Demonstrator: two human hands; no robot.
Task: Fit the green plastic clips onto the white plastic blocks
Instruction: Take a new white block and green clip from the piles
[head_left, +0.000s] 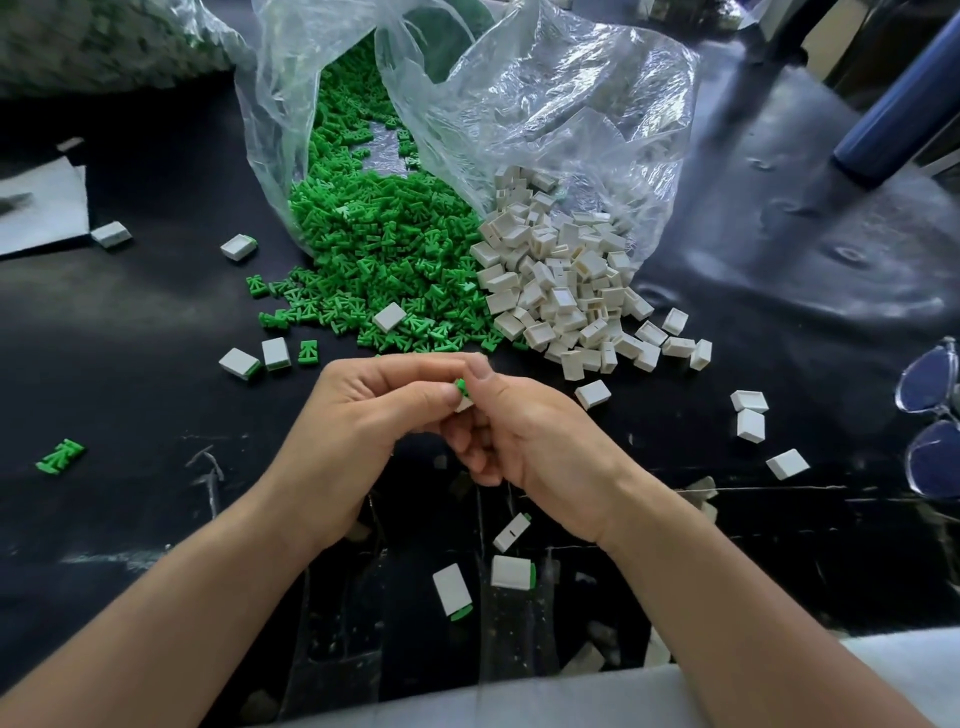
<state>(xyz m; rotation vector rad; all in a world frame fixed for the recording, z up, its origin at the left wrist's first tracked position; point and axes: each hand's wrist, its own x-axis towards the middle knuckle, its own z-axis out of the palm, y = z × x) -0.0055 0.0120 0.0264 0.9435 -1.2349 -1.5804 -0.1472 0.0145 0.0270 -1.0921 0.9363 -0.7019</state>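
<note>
My left hand (363, 415) and my right hand (524, 436) meet at the middle of the black table. Between their fingertips they pinch a white block (464, 404) with a green clip (460, 387) at its top; most of both is hidden by the fingers. Behind the hands a heap of green clips (374, 249) spills from a clear plastic bag (519, 104). A heap of white blocks (566, 280) lies to its right. Blocks with a clip fitted lie near me (511, 571), (453, 592) and at the left (240, 362).
Loose white blocks (750, 415) are scattered at the right, near a pair of glasses (932, 415) at the right edge. A stray green clip (61, 457) lies at the left. Grey card (36, 208) sits far left; a blue cylinder (904, 104) stands at the back right.
</note>
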